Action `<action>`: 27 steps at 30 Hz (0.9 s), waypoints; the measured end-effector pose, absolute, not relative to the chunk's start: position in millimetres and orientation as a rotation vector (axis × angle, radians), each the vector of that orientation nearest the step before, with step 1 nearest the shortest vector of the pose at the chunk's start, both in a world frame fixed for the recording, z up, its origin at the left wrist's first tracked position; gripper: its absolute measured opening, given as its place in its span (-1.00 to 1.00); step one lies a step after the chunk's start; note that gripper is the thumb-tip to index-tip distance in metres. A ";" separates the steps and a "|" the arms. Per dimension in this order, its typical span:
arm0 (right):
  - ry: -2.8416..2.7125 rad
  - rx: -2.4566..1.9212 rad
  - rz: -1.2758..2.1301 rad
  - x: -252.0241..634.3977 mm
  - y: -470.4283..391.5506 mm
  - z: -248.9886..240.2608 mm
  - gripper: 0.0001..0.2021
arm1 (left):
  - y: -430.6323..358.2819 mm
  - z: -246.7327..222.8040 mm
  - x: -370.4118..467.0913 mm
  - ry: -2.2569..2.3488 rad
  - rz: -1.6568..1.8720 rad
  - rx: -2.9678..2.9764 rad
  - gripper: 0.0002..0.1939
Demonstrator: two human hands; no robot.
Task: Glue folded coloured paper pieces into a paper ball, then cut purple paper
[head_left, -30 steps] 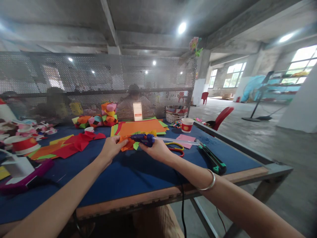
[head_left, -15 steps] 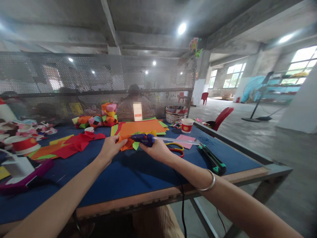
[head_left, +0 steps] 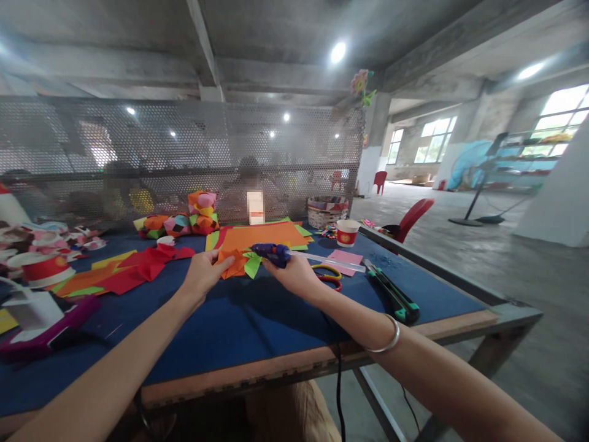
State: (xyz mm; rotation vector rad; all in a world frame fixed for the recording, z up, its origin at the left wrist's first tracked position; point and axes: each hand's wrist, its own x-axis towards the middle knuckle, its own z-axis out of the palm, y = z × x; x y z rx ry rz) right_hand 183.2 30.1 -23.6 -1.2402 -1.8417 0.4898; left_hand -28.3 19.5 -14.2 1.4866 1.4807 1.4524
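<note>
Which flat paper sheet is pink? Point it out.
The pink sheet by the scissors, partly behind the glue stick; the other sheets are red, orange, yellow or green.

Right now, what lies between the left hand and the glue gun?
The head view shows orange paper, pinched in the left hand, then green paper beside the glue gun.

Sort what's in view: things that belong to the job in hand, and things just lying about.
Belongs to the job:
glue gun, in the right hand
clear stick in its back
orange paper piece, in the left hand

Lying about, it seems:
scissors
cutter knife
paper cup
basket
</note>
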 end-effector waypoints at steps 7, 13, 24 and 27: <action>-1.544 -0.987 1.157 182.9 36.7 -25.4 -0.80 | 11.4 -14.5 -17.2 1.228 1.156 1.560 -0.43; -1.343 -0.923 1.454 179.5 28.5 -19.4 -0.62 | 11.8 -18.7 -15.1 1.173 1.007 1.700 -0.52; -1.365 -0.883 1.462 177.7 27.0 -20.4 -0.75 | 12.1 -18.4 -14.0 1.134 0.967 1.644 -0.51; -1.439 -0.870 1.422 178.7 29.9 -22.9 -0.76 | 13.2 -20.3 -15.2 1.134 0.974 1.626 -0.54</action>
